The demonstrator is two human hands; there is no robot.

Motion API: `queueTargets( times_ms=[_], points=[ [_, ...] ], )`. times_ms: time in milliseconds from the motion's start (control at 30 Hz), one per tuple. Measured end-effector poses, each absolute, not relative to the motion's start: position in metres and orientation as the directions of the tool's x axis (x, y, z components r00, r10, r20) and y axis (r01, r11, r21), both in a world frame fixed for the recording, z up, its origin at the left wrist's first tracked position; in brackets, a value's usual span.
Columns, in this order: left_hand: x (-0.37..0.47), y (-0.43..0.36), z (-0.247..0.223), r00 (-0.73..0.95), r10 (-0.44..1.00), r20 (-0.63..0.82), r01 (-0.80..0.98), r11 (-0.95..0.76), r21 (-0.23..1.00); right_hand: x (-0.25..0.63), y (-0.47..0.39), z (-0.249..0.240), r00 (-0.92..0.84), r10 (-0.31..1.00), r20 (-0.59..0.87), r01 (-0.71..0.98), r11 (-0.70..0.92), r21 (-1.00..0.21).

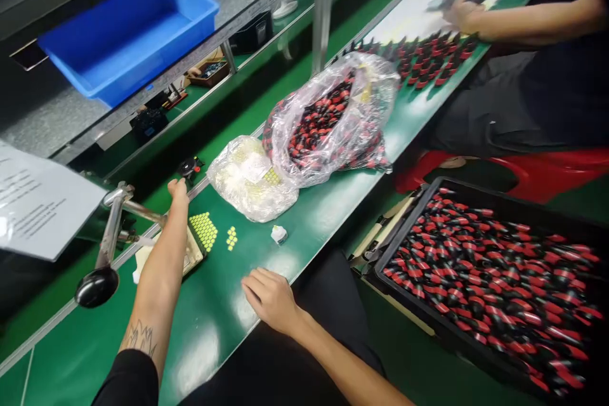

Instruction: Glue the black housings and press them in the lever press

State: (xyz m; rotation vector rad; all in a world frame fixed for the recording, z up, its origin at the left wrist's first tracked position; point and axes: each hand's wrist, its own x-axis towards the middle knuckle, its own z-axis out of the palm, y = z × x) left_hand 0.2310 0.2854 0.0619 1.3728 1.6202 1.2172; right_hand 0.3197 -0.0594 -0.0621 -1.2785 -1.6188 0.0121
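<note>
The right hand (271, 298) lies at the near edge of the green table (247, 254), fingers curled downward side by side; its palm is hidden, so whether they are closed cannot be told. Just beyond it sits a small white piece (279, 234), with yellow-green pieces (204, 231) in a dense patch and a loose cluster to its left. The left hand (177, 189) reaches past the lever press (110, 235) — fingers bunched, their grip too unclear to tell — and is near a black-and-red part (190, 167) on the table's far side.

To the right of that hand, a crinkled bag (238, 171) of yellow-green pieces touches a larger clear bag (375, 89), open and full of red-and-black parts (316, 130). The table's surface is glossy, catching pale reflections. Below its edge, at right, stands a black crate (438, 320) heaped with similar parts.

Farther off, a blue bin (133, 38) rests on a grey shelf (28, 108). Beside a red stool (561, 171), another person's hand (464, 13) — blurred — is over a white sheet (404, 16), near rows of parts.
</note>
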Motion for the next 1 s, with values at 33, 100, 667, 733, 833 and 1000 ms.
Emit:
queueTargets(
  times_ms=[33, 100, 667, 733, 833, 1000],
  points=[
    [0.226, 0.273, 0.059, -0.183, 0.980, 0.079, 0.355, -0.010, 0.935, 0.320, -0.060, -0.063, 0.087, 0.725, 0.683, 0.702, 0.442, -0.558],
    [0.206, 0.238, 0.057, -0.098, 0.992, 0.083, 0.382, -0.040, 0.923, 0.321, -0.063, -0.062, 0.068, 0.735, 0.674, 0.675, 0.464, -0.574],
    [-0.093, 0.216, 0.055, -0.517, 0.854, -0.062, 0.135, 0.153, 0.979, 0.415, -0.055, -0.074, 0.634, 0.712, 0.300, 0.434, -0.007, -0.901],
    [-0.092, 0.244, 0.040, -0.638, 0.764, -0.095, 0.044, 0.159, 0.986, 0.418, -0.046, -0.069, 0.581, 0.767, 0.271, 0.474, -0.048, -0.879],
    [-0.086, 0.270, 0.024, -0.690, 0.701, -0.180, -0.095, 0.160, 0.983, 0.420, -0.039, -0.070, 0.534, 0.804, 0.263, 0.546, -0.090, -0.833],
    [-0.080, 0.268, 0.017, -0.695, 0.690, -0.202, -0.208, 0.076, 0.975, 0.422, -0.035, -0.077, 0.501, 0.828, 0.252, 0.628, -0.147, -0.764]
  ],
)
